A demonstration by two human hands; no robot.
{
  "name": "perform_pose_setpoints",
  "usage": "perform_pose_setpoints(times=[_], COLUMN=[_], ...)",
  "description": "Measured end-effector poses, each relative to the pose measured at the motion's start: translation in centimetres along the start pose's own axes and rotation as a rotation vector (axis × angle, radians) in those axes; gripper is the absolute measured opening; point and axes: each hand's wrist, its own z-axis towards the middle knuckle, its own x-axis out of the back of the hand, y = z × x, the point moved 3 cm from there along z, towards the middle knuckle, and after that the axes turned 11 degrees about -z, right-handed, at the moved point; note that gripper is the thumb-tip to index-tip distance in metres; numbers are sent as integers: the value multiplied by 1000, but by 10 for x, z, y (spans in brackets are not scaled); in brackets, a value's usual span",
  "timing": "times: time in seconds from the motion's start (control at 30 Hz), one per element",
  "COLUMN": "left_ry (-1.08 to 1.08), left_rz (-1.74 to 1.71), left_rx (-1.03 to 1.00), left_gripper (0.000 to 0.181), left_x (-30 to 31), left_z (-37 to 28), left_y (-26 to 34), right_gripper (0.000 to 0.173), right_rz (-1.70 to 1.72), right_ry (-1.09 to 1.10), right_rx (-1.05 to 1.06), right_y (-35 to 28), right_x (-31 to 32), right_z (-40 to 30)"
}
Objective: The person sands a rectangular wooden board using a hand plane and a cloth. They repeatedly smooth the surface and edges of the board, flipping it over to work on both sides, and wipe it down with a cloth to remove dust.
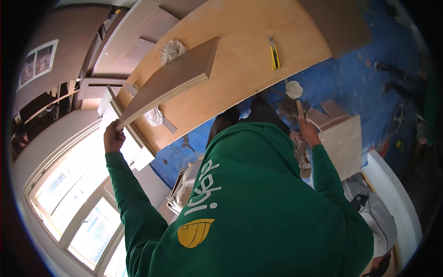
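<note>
My left hand grips the near left end of a long brown-faced plywood board, its layered edge turned toward me. The board lies across a light plywood worktop, between two whitish crumpled bundles, one on its far side and one on its near side. Whether it rests on them I cannot tell. My right hand is closed around a wooden handle, held off the right of the worktop. A round white thing is just past the handle's tip; whether they are joined is unclear.
On the worktop lies a yellow utility knife. Blue sheeting covers the floor, with board offcuts and a pale panel at right. A window is at lower left. A black device with a cable is at lower right.
</note>
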Motion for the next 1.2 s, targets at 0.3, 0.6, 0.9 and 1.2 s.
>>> perform_pose_setpoints(times=[0.3, 0.6, 0.9, 1.2], left_ry=[7, -7, 27, 44], left_rz=[-32, -92, -96, -107], left_rx=[1, -51, -82, -54], left_gripper=[17, 15, 16, 15], left_x=[2, -11, -10, 0], left_z=[9, -1, -14, -10], left_y=[12, 20, 5, -16], right_gripper=[78, 77, 85, 89], right_rz=[-150, -214, -253, -478], right_ry=[-40, -135, -128, -99], right_rx=[-188, -37, 14, 166], right_y=[73, 21, 1, -27], right_x=[16, 25, 29, 13], right_z=[6, 6, 17, 13])
